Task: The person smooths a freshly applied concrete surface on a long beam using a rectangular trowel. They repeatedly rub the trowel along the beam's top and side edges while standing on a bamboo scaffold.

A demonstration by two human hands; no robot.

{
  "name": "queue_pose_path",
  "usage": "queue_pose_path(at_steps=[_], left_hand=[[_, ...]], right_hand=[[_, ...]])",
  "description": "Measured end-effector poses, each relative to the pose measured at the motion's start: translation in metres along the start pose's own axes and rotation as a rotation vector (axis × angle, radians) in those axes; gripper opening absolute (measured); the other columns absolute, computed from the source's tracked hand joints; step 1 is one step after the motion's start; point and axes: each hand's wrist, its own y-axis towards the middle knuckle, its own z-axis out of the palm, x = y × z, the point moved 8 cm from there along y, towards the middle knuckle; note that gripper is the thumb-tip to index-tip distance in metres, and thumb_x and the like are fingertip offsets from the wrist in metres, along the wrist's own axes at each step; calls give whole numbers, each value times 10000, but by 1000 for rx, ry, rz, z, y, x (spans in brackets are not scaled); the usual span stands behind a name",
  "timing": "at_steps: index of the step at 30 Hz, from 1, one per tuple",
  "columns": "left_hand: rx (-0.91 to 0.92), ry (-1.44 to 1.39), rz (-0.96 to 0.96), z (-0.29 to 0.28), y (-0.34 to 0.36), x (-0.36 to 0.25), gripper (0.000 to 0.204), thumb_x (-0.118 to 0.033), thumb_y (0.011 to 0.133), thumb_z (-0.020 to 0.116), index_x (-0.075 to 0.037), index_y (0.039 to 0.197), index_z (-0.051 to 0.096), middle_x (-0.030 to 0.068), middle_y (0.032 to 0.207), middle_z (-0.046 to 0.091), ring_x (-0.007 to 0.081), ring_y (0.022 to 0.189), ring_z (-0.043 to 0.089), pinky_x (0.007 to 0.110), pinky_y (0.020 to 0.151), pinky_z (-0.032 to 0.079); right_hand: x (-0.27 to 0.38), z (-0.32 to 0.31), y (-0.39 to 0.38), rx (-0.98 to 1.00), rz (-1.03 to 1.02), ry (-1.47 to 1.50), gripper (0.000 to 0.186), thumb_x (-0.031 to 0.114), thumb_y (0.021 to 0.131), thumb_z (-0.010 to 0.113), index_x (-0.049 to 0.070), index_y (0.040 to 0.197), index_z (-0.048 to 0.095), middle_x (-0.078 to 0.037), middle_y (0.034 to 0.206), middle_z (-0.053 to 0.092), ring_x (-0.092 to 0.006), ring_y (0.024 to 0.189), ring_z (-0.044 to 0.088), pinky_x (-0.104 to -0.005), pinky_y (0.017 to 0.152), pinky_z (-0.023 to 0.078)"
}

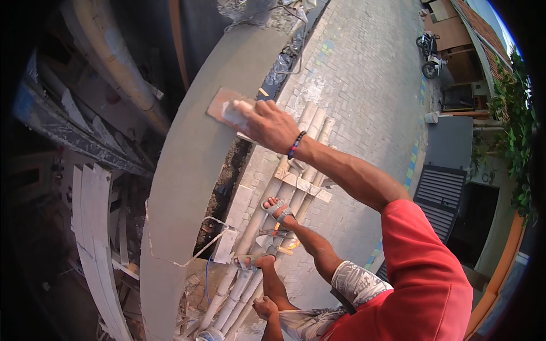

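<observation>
My right hand (266, 125), with a beaded bracelet at the wrist, grips a plastering float (220, 106) with a flat brownish plate. The float lies against the smooth grey plastered surface (187, 153) of a long wall or beam. My left hand (265, 307) hangs low beside my knee, fingers curled; whether anything is in it I cannot make out. My sandalled feet stand on bamboo poles (250, 230) tied with a wooden crosspiece (303, 186). Between the feet lies a tool with a pale blade (265, 241), partly hidden.
Dark open space with bamboo posts (116, 54) and pale boards (94, 244) lies left of the plastered wall. A narrow gap (227, 182) separates wall and poles. Rope (213, 220) loops over the wall's edge. Right is a paved lane (369, 85) with a parked motorbike (430, 54).
</observation>
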Motion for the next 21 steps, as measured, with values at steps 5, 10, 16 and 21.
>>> queue_pose_path(at_steps=[5,10,16,21], left_hand=[[-69,36,23,15,3,13,466,-279,819,587,5,1188,580,213,1145,595,369,1048,616,446,909,505],[-45,-12,-18,13,-10,8,460,-273,820,588,5,1186,585,220,1155,593,370,1051,609,440,917,500],[-63,-15,12,18,-10,11,465,-265,812,591,23,1177,585,229,1139,599,369,1046,604,426,924,491],[-64,-39,17,20,-11,8,478,-282,802,599,33,1162,585,230,1122,599,369,1028,609,435,908,491]], right_hand=[[-72,-13,69,-28,318,-150,552,209,865,606,122,1390,462,-146,875,575,-331,804,599,-429,712,500],[13,23,49,93,15,26,595,218,875,633,155,1429,426,-122,888,558,-308,826,594,-407,727,516],[-59,-14,31,57,145,-80,574,228,884,613,154,1425,437,-133,879,566,-295,785,605,-416,705,521],[-22,14,73,47,140,-65,590,200,835,651,181,1395,467,-148,895,592,-324,832,626,-412,746,526]])
